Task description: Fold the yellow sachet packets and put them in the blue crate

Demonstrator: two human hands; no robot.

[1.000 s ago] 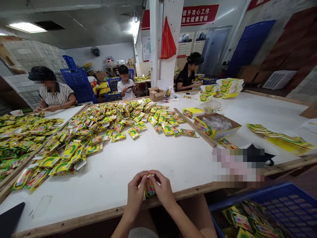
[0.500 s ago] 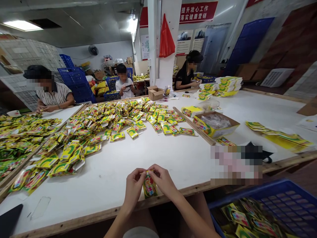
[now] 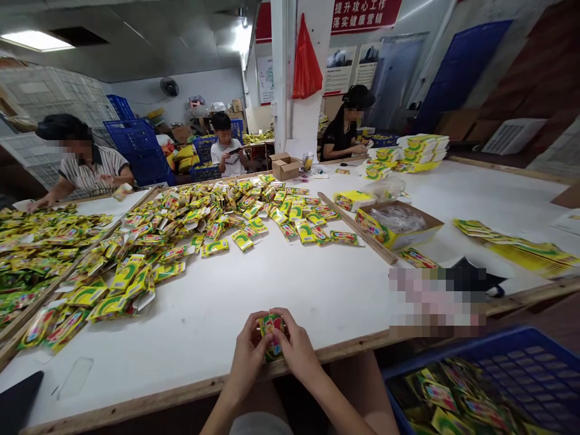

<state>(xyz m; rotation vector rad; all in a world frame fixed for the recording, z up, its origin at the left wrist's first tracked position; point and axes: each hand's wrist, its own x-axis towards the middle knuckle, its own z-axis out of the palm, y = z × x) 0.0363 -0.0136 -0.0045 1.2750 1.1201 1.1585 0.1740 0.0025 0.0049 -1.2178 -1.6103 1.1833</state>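
Note:
My left hand (image 3: 248, 352) and my right hand (image 3: 296, 346) meet at the near edge of the white table (image 3: 326, 296). Both pinch one small yellow and green packet (image 3: 270, 334) between thumbs and fingers, holding it upright just above the wooden rim. A wide heap of the same packets (image 3: 203, 220) covers the table's middle and left, out of reach of both hands.
A blue crate (image 3: 534, 374) with packets stands at my lower right. An open cardboard box (image 3: 399, 226) and a wooden strip (image 3: 356, 228) lie to the right. Flat yellow cards (image 3: 516, 244) sit at far right. Three people sit along the far side.
The packet has been turned and drawn closer between my hands, which have slid slightly down toward the table edge. The person at left has reached an arm out.

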